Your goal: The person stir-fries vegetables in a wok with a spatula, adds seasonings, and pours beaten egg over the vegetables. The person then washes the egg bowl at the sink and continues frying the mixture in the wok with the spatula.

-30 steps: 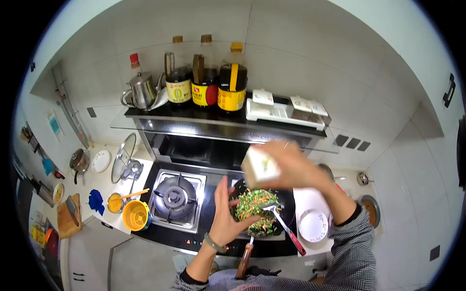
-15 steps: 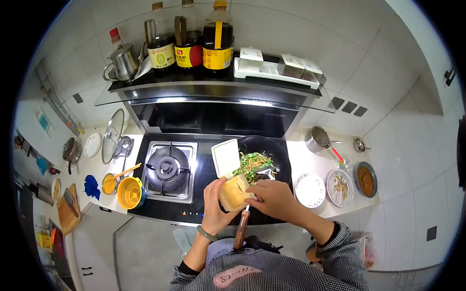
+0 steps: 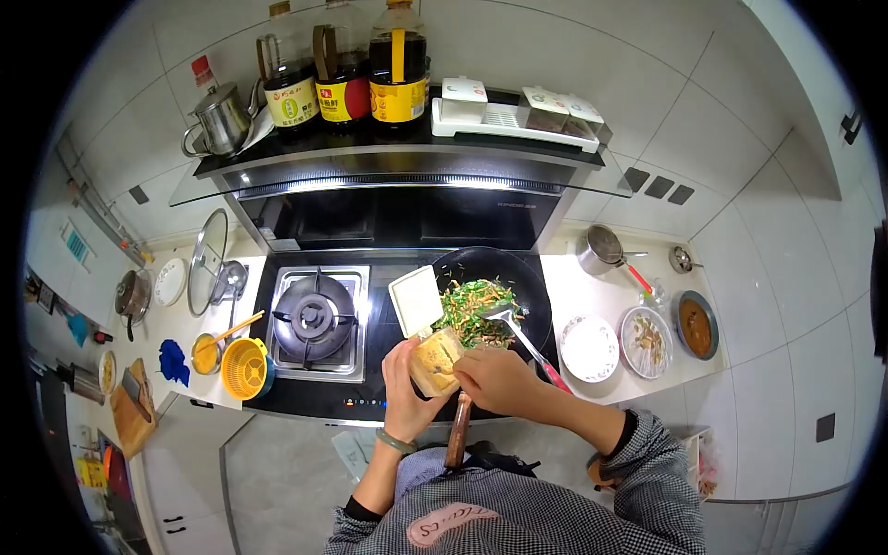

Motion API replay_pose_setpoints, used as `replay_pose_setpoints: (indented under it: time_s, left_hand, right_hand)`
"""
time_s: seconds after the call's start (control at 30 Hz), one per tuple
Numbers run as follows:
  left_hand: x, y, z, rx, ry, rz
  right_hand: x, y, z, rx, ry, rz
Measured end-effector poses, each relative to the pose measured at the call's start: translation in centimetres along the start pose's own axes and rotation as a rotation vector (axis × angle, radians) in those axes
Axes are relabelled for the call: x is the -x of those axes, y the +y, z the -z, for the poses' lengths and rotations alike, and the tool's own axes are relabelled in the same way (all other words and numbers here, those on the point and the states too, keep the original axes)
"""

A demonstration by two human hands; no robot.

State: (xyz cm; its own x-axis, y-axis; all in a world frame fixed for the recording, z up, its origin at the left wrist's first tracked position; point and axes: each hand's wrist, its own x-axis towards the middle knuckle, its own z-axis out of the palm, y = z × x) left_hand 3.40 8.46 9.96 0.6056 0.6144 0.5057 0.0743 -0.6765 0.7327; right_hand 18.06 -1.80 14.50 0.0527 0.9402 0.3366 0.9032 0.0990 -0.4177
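Observation:
My left hand (image 3: 403,393) is wrapped around a clear seasoning box (image 3: 433,363) holding yellowish granules, its pale lid (image 3: 416,301) flipped open toward the wok. At the box's right side, my right hand (image 3: 495,377) has its fingers pinched together at the opening; what they hold is mostly hidden. Just beyond both hands sits a dark wok (image 3: 527,277) with chopped green and orange vegetables (image 3: 474,310). A spatula (image 3: 527,342) rests in it, its pinkish-red handle running under my right forearm. The wok's wooden handle (image 3: 460,430) points toward my body.
To the left are an unused burner (image 3: 315,316), a yellow basket (image 3: 246,368) and a glass lid (image 3: 208,262). A white plate (image 3: 589,349), a plastic-covered plate (image 3: 646,342), a bowl of brown sauce (image 3: 696,324) and a saucepan (image 3: 601,250) stand right. Sauce bottles (image 3: 399,65) line the hood.
My right hand has dropped slightly and drawn back from over the wok, and more of the spatula and vegetables shows. The box's opening has turned more into view. The camera view has shifted slightly.

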Motion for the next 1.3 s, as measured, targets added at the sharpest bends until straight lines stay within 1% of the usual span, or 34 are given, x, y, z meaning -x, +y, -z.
replay_pose_setpoints:
  time_s: [0.03, 0.1, 0.13, 0.2, 0.23, 0.3, 0.33, 0.37, 0.43, 0.47, 0.5, 0.57, 0.63, 0.7, 0.77, 0.83, 0.87, 1.07, 1.1, 1.17, 1.2, 1.27, 1.3]
  left_hand:
    - [0.0, -0.1, 0.0, -0.005, -0.001, 0.007]
    - [0.1, -0.2, -0.1, -0.010, -0.004, 0.013]
    - [0.1, -0.3, -0.2, -0.014, -0.007, 0.019]
    - [-0.1, -0.5, -0.3, -0.017, -0.002, 0.030]
    - [-0.1, -0.6, -0.3, -0.020, 0.000, 0.041]
    - [-0.1, -0.8, -0.5, -0.040, 0.011, 0.048]
    - [-0.1, -1.0, -0.6, -0.059, 0.020, 0.057]
    - [0.0, -1.2, -0.7, -0.059, 0.022, 0.056]
    - [0.2, -1.8, -0.7, -0.071, 0.038, 0.094]
    - [0.4, -2.3, -0.7, -0.064, 0.049, 0.109]
    - [0.4, -2.4, -0.5, -0.067, 0.050, 0.112]
    - [0.5, -2.6, -0.2, -0.074, 0.068, 0.153]
    - [0.5, -2.8, -0.1, -0.080, 0.080, 0.160]
    - [0.6, -3.0, 0.1, -0.092, 0.085, 0.180]
    - [0.7, -3.0, 0.3, -0.101, 0.083, 0.192]
    - [0.5, -3.1, 0.2, -0.108, 0.087, 0.201]
    - [0.5, -3.2, 0.2, -0.102, 0.087, 0.209]
    - [0.5, -3.1, -0.1, -0.089, 0.075, 0.229]
    - [0.4, -3.2, -0.1, -0.094, 0.073, 0.228]
    - [0.3, -3.2, -0.3, -0.092, 0.073, 0.221]
    - [0.3, -3.2, -0.4, -0.093, 0.077, 0.214]
    - [0.3, -3.3, -0.7, -0.080, 0.070, 0.211]
    - [0.3, -3.3, -0.8, -0.069, 0.064, 0.208]
  right_hand:
    - [0.0, 0.1, 0.0, -0.001, 0.000, 0.000]
    - [-0.4, 0.2, 0.5, -0.158, -0.125, -0.208]
    - [-0.5, 0.4, 0.6, -0.158, -0.124, -0.207]
    - [-0.7, 0.9, 1.1, -0.303, -0.101, -0.332]
    - [-0.5, 1.6, 0.8, -0.303, -0.101, -0.330]
    - [-0.2, 3.3, 0.2, -0.527, 0.035, -0.469]
    - [-0.2, 3.6, 0.5, -0.594, 0.064, -0.526]
    - [-0.1, 4.5, 0.5, -0.593, 0.064, -0.524]
    - [0.0, 6.3, 0.6, -0.533, 0.172, -0.543]
    - [-0.1, 7.2, 0.8, -0.440, 0.227, -0.568]
    - [-0.2, 7.9, 0.9, -0.442, 0.223, -0.567]
    - [-0.3, 9.7, 0.2, -0.195, 0.309, -0.601]
    - [-0.5, 11.4, -0.4, -0.204, 0.280, -0.626]
    - [-0.7, 13.0, -1.3, -0.128, 0.362, -0.515]
    - [-1.2, 14.6, -1.4, -0.155, 0.360, -0.581]
    - [-1.2, 16.2, -1.7, -0.128, 0.356, -0.505]
    - [-1.0, 16.8, -1.9, -0.131, 0.354, -0.503]
    - [2.0, 17.6, -2.6, -0.102, 0.300, -0.469]
    - [2.5, 16.7, -2.1, -0.104, 0.291, -0.445]
    - [3.1, 15.0, -1.2, -0.126, 0.289, -0.559]
    - [3.2, 14.5, -0.6, -0.122, 0.289, -0.560]
    - [3.2, 13.9, 0.2, -0.181, 0.270, -0.680]
    - [3.2, 14.0, 0.1, -0.179, 0.273, -0.681]
